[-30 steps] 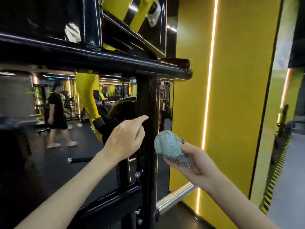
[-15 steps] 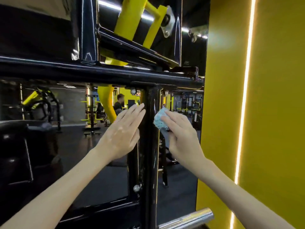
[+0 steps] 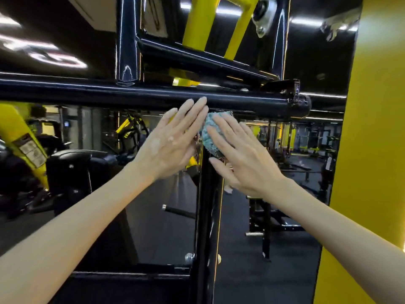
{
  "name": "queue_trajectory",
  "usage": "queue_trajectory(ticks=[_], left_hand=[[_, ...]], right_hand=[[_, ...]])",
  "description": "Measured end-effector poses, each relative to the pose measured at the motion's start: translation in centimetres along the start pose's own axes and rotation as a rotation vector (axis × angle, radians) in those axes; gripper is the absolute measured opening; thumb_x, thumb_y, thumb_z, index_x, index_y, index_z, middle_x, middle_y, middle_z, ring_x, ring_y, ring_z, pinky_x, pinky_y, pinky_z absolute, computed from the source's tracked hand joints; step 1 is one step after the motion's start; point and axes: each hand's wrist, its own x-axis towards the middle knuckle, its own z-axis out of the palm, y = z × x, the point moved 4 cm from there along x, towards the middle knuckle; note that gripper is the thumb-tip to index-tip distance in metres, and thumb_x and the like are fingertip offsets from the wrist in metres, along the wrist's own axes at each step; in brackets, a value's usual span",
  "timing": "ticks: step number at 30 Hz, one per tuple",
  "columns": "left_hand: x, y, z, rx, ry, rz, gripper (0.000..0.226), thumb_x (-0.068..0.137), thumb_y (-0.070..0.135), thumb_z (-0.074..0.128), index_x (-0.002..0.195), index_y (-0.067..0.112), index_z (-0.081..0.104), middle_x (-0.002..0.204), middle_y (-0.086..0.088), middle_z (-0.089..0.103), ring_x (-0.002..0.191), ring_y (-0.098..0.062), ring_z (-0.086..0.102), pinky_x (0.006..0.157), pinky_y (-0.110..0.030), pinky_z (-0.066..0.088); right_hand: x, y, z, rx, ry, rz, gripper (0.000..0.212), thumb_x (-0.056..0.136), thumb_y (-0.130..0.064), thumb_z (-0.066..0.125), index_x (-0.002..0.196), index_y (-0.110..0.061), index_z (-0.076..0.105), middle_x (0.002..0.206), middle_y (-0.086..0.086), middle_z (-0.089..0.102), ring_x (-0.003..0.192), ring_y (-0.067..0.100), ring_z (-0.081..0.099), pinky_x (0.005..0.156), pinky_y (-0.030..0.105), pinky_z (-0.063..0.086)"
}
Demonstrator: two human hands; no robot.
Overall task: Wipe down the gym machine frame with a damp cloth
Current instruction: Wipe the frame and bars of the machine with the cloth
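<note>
Head view: the right hand (image 3: pixel 241 154), fingers flat, has pushed the teal cloth (image 3: pixel 209 132) up the upright (image 3: pixel 208 216) to the crossbar (image 3: pixel 131 93). The left hand (image 3: pixel 168 148) lies flat alongside.

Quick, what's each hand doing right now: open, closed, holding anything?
Left hand: open, fingers straight, holding nothing.
Right hand: open, straight fingers pressing the teal cloth against the black upright.
</note>
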Motion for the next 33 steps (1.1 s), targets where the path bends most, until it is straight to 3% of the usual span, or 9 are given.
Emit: queue_trajectory(ticks=[2, 7, 14, 17, 21, 24, 28, 33], left_hand=[[0.1, 0.2, 0.1, 0.032, -0.059, -0.016, 0.070, 0.095, 0.024, 0.037, 0.156, 0.006, 0.009, 0.165, -0.012, 0.008, 0.152, -0.028, 0.010, 0.121, -0.040, 0.012], [0.4, 0.2, -1.4, 0.138, -0.129, 0.019, 0.067, 0.094, 0.027, 0.027, 0.156, 0.005, 0.016, 0.165, -0.013, 0.012, 0.152, -0.027, 0.012, 0.122, -0.041, 0.011], [1.2, -0.2, -1.9, 0.059, -0.182, 0.092, 0.066, 0.094, 0.025, 0.026, 0.156, 0.004, 0.015, 0.165, -0.014, 0.009, 0.153, -0.027, 0.006, 0.123, -0.040, 0.011], [1.0, -0.4, -1.7, 0.007, -0.166, 0.100, 0.065, 0.095, 0.023, 0.028, 0.156, 0.004, 0.015, 0.165, -0.012, 0.007, 0.153, -0.025, 0.002, 0.123, -0.039, 0.009], [1.1, -0.7, -1.8, -0.012, -0.164, 0.107, 0.066, 0.094, 0.021, 0.029, 0.156, 0.005, 0.013, 0.165, -0.012, 0.006, 0.152, -0.024, -0.001, 0.123, -0.036, 0.006], [1.1, -0.5, -1.8, -0.003, -0.141, 0.118, 0.066, 0.093, 0.019, 0.030, 0.156, 0.003, 0.016, 0.164, -0.015, 0.011, 0.152, -0.029, 0.007, 0.122, -0.039, 0.010], [1.0, -0.7, -1.4, 0.093, -0.125, 0.121, 0.069, 0.090, 0.019, 0.030, 0.156, 0.006, 0.014, 0.164, -0.018, 0.014, 0.151, -0.034, 0.013, 0.120, -0.043, 0.013], [1.1, -1.1, -1.6, 0.101, -0.116, 0.064, 0.074, 0.089, 0.013, 0.047, 0.157, 0.013, 0.019, 0.163, -0.022, 0.012, 0.149, -0.041, 0.012, 0.119, -0.047, 0.010]], right_hand=[[0.3, 0.5, 0.2, 0.023, 0.002, -0.037, 0.053, 0.101, -0.031, 0.046, 0.143, 0.002, 0.043, 0.152, 0.022, 0.037, 0.144, 0.035, 0.029, 0.116, 0.050, 0.030], [1.3, 1.9, 0.5, 0.023, 0.010, -0.194, 0.056, 0.086, 0.000, 0.066, 0.139, 0.002, 0.046, 0.146, 0.020, 0.045, 0.140, 0.035, 0.035, 0.115, 0.047, 0.033], [-1.9, -0.6, 1.9, 0.218, 0.193, -0.121, 0.059, 0.075, 0.020, 0.063, 0.132, 0.010, 0.053, 0.139, 0.025, 0.051, 0.135, 0.038, 0.041, 0.116, 0.045, 0.032], [-6.3, -3.1, 3.9, 0.278, 0.166, -0.161, 0.048, 0.083, 0.017, 0.052, 0.131, 0.010, 0.054, 0.139, 0.024, 0.052, 0.137, 0.035, 0.039, 0.116, 0.044, 0.032], [-13.5, -7.3, 7.0, 0.241, 0.037, -0.254, 0.045, 0.103, 0.003, 0.020, 0.138, 0.001, 0.047, 0.144, 0.016, 0.050, 0.142, 0.029, 0.034, 0.120, 0.039, 0.022], [-17.2, -9.4, 9.0, 0.149, -0.065, -0.354, 0.043, 0.102, 0.001, 0.030, 0.143, -0.003, 0.041, 0.149, 0.013, 0.045, 0.144, 0.029, 0.030, 0.119, 0.041, 0.024], [-15.3, -8.0, 7.6, 0.084, -0.112, -0.449, 0.047, 0.094, -0.003, 0.043, 0.141, -0.006, 0.048, 0.149, 0.011, 0.045, 0.142, 0.027, 0.035, 0.113, 0.042, 0.029], [-7.0, -2.5, 3.0, 0.120, -0.012, -0.314, 0.052, 0.085, 0.005, 0.039, 0.135, -0.002, 0.054, 0.145, 0.018, 0.048, 0.137, 0.031, 0.043, 0.112, 0.050, 0.034]])
